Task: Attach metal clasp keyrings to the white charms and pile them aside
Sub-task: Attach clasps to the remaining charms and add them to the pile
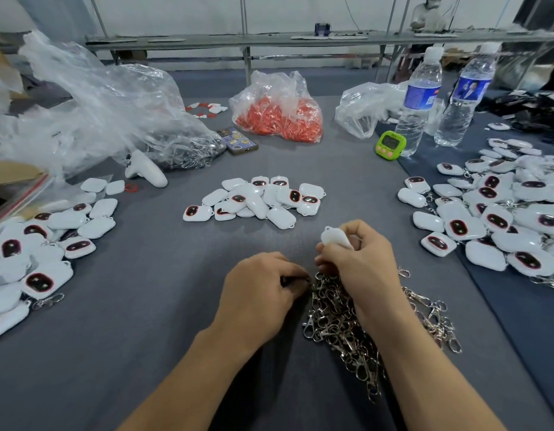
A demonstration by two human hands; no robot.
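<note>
White charm (335, 238) is pinched in the right hand (362, 262) above the metal clasp keyrings (334, 328); left hand (257, 293) curls at their edge, perhaps pinching one (too blurred to tell); charm piles (257, 206) ring the grey cloth table (129, 321); water bottles (420, 98) and plastic bags (278, 110) stand behind.

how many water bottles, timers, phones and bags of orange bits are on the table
water bottles: 2
green timer: 1
phone: 1
bag of orange pieces: 1
total: 5
</note>
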